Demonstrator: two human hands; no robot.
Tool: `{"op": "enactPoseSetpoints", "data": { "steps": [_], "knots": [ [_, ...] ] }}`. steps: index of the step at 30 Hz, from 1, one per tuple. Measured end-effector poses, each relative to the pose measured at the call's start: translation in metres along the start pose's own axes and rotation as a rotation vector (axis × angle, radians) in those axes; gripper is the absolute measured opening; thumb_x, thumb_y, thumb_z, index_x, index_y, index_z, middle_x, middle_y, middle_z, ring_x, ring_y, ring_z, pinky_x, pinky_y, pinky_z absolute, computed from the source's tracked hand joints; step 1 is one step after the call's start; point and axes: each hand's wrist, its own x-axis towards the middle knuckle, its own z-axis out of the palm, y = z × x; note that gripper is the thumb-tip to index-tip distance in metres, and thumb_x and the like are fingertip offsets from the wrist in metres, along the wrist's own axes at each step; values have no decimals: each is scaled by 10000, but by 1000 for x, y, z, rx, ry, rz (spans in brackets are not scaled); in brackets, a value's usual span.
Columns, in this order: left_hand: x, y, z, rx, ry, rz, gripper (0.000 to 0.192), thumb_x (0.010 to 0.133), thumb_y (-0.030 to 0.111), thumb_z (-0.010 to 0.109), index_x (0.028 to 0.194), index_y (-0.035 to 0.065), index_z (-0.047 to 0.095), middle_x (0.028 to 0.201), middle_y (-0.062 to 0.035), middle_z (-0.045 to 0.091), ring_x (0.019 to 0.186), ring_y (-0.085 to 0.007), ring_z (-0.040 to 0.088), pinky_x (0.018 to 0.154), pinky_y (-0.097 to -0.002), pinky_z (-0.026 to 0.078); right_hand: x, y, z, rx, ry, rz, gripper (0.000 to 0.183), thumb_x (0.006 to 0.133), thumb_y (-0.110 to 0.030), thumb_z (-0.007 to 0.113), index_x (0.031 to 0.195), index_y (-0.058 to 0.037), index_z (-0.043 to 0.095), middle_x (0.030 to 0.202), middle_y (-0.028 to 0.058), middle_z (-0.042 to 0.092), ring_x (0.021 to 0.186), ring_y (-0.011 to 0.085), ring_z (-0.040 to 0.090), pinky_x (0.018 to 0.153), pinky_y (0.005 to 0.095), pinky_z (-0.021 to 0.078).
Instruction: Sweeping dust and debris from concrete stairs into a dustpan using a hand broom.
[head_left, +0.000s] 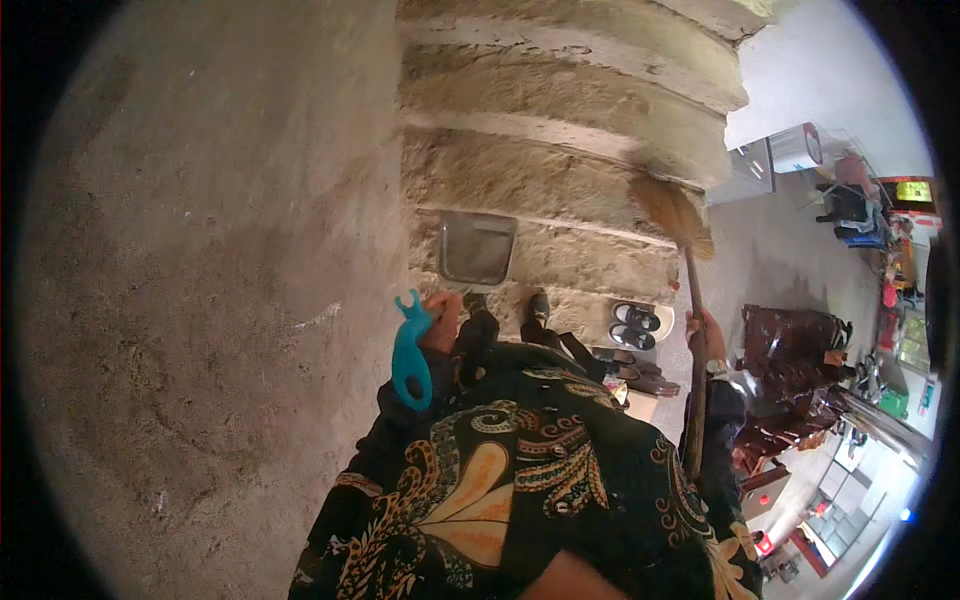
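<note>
At the left side, my left hand (444, 319) is closed on a teal plastic handle (412, 352) with a hanging hole at one end and a forked tip. Beyond that hand, a grey dustpan (478, 250) rests on a stone-like step; whether the handle joins it is hidden. My right hand (706, 334), with a watch at the wrist, grips the wooden stick (696, 405) of a broom. The broom's straw-coloured bristles (671, 214) touch the outer end of a step above the dustpan.
Rough steps (555, 82) rise ahead along a bare wall (225, 300). Black sneakers (634, 326) and brown shoes (651, 381) sit near my feet at the right. Past the open stair edge lies a room floor with dark wooden furniture (787, 349) and a white appliance (795, 148).
</note>
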Motion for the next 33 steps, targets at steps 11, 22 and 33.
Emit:
{"op": "enactPoseSetpoints", "data": {
  "steps": [11,22,33],
  "knots": [
    [-22,41,18,-137,-4,-22,211,762,223,629,812,20,600,564,-7,506,470,-82,460,402,-243,375,27,110,111,-188,-261,246,227,852,-245,514,901,-24,531,698,76,564,517,109,506,418,219,432],
    [-33,41,9,44,-1,-107,246,753,288,613,794,46,589,633,-25,520,523,-102,502,418,-241,417,-44,137,118,-634,-419,259,307,885,-200,441,1109,5,485,762,89,582,550,95,503,487,187,426],
    [-32,20,-17,-91,142,-39,254,752,274,623,818,30,598,642,-36,543,513,-103,509,416,-249,449,-115,83,148,-471,-239,84,310,873,-306,469,1018,-34,498,734,12,504,539,47,458,445,138,384]
  ]
}}
